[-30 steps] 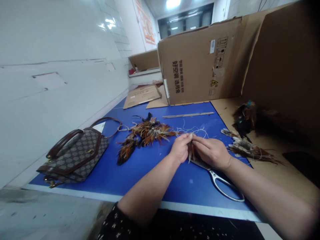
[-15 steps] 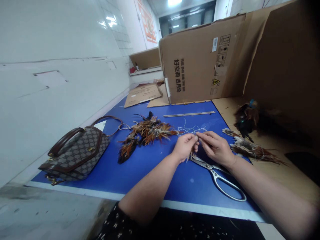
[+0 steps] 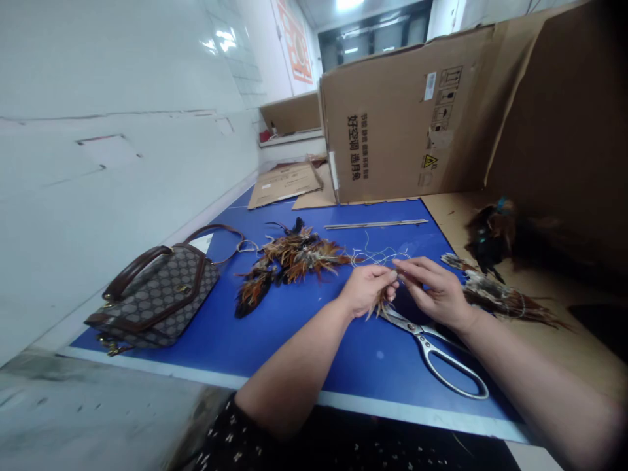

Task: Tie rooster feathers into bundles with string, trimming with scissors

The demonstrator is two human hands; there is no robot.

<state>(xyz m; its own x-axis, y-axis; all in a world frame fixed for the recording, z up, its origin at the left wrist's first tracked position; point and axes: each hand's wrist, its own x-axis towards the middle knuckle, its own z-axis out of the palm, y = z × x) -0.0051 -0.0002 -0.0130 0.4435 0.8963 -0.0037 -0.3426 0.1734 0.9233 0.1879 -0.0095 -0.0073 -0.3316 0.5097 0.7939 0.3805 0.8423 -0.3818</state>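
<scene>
My left hand [image 3: 366,290] is closed in a pinch on a small bundle of brown feathers [image 3: 379,305] that hangs below its fingers over the blue mat [image 3: 294,327]. My right hand [image 3: 434,291] meets it fingertip to fingertip, pinching at the top of the same bundle, where a pale string [image 3: 375,255] trails away. Steel scissors [image 3: 434,350] lie flat on the mat just under my right wrist, handles toward me. A pile of orange-brown feathers [image 3: 289,261] lies to the left of my hands.
A patterned brown handbag [image 3: 157,294] rests at the mat's left edge by the white wall. More feathers [image 3: 495,288] lie on cardboard to the right. A large cardboard box [image 3: 397,131] stands behind, with a thin stick [image 3: 375,224] in front of it.
Both hands have lifted slightly off the mat with the small feather bundle, uncovering the scissor blades. The right fingers have moved up to the bundle's top.
</scene>
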